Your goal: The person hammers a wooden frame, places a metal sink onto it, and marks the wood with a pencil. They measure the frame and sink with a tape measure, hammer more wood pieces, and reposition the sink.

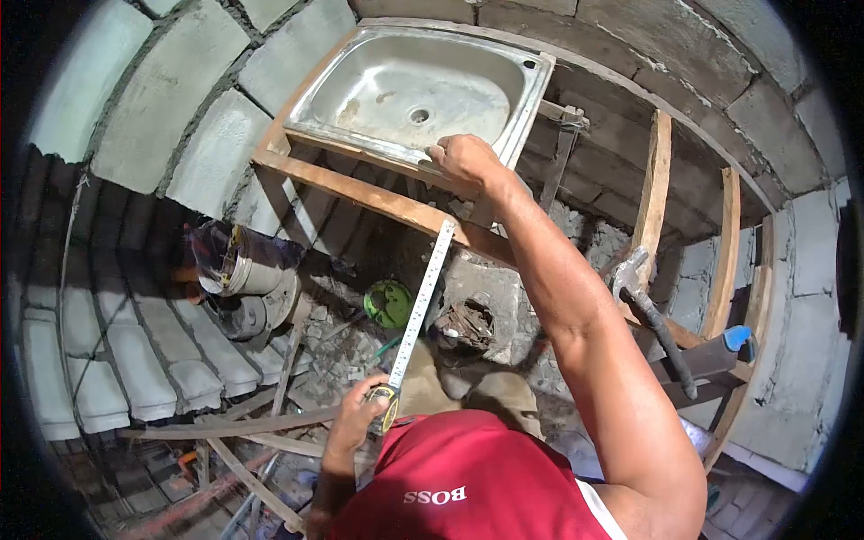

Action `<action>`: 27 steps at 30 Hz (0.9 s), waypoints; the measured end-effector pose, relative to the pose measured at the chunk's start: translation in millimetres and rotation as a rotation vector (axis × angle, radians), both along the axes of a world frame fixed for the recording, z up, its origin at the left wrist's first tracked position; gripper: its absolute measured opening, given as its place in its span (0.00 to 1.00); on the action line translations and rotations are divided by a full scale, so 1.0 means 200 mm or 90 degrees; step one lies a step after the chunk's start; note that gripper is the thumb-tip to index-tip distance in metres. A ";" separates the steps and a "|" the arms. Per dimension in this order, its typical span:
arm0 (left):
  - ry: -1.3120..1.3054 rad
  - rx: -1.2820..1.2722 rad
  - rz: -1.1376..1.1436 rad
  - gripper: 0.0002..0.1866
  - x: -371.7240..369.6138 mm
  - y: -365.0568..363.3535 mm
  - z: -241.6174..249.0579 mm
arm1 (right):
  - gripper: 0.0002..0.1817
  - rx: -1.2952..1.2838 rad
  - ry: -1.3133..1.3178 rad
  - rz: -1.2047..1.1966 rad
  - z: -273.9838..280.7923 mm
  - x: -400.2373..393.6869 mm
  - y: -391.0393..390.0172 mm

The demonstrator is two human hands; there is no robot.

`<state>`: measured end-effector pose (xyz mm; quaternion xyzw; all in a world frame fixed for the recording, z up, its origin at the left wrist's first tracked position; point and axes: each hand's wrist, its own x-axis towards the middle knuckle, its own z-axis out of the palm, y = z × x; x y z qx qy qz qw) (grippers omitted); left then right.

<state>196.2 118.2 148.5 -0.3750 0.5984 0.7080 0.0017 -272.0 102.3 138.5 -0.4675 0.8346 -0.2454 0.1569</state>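
My left hand [358,414] is closed around a tape measure [387,405] low in the view, close to the red shirt. The white blade [421,306] is drawn out from it, and its far end lies at the wooden front rail [378,200]. At the front rim of a stainless steel sink [337,54], my right hand [466,160] rests with its fingers curled together. Whatever those fingers may pinch is too small or hidden to make out. The sink sits on the timber frame, its drain hole [418,115] facing up.
A hammer [657,328] and a blue-handled saw [715,349] lie on the frame at right. Bare timber crosspieces [655,180] span toward the block wall [630,40]. Below are rubble, a green round object [388,302], a bucket [255,270] and loose boards [252,481].
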 end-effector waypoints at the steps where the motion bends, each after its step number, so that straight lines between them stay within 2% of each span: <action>1: -0.009 0.023 0.022 0.24 0.01 0.03 0.00 | 0.24 -0.003 -0.008 -0.022 0.00 0.02 0.00; 3: -0.004 0.033 0.014 0.24 -0.01 0.03 0.00 | 0.25 -0.003 -0.006 -0.041 0.01 -0.01 -0.02; 5: -0.002 0.042 -0.003 0.24 -0.04 0.01 0.00 | 0.26 -0.060 -0.097 -0.076 -0.03 -0.04 -0.01; 7: -0.023 -0.023 -0.053 0.23 -0.11 -0.07 0.01 | 0.24 -0.343 0.015 -0.268 -0.10 -0.01 0.09; 8: -0.020 -0.015 -0.058 0.23 -0.14 -0.11 0.03 | 0.22 -0.295 -0.118 -0.389 0.07 0.07 0.22; 10: -0.077 -0.082 -0.078 0.22 -0.20 -0.20 0.05 | 0.20 -0.411 -0.084 -0.490 0.10 0.21 0.46; 11: -0.098 -0.055 -0.051 0.21 -0.22 -0.23 0.05 | 0.20 -0.442 0.007 -0.468 -0.04 0.23 0.59; 12: -0.080 -0.045 -0.060 0.22 -0.23 -0.27 0.05 | 0.21 -0.371 0.084 -0.436 -0.09 0.30 0.71; 13: -0.059 -0.080 -0.072 0.23 -0.23 -0.30 0.02 | 0.21 -0.282 0.077 -0.464 -0.12 0.38 0.81; 14: -0.041 -0.116 -0.084 0.24 -0.23 -0.33 0.00 | 0.21 -0.280 0.080 -0.461 -0.15 0.43 0.87; 16: -0.043 -0.121 -0.098 0.24 -0.26 -0.38 -0.02 | 0.21 -0.109 0.096 -0.417 -0.20 0.47 0.95; 19: -0.082 -0.175 -0.127 0.25 -0.30 -0.39 -0.01 | 0.17 -0.109 0.182 -0.383 -0.16 0.49 0.85; 23: -0.058 -0.200 -0.104 0.24 -0.32 -0.31 0.01 | 0.17 -0.144 0.126 -0.367 -0.17 0.49 0.87; 27: -0.087 -0.195 -0.093 0.24 -0.34 -0.20 0.04 | 0.19 -0.076 0.072 -0.324 -0.11 0.48 0.92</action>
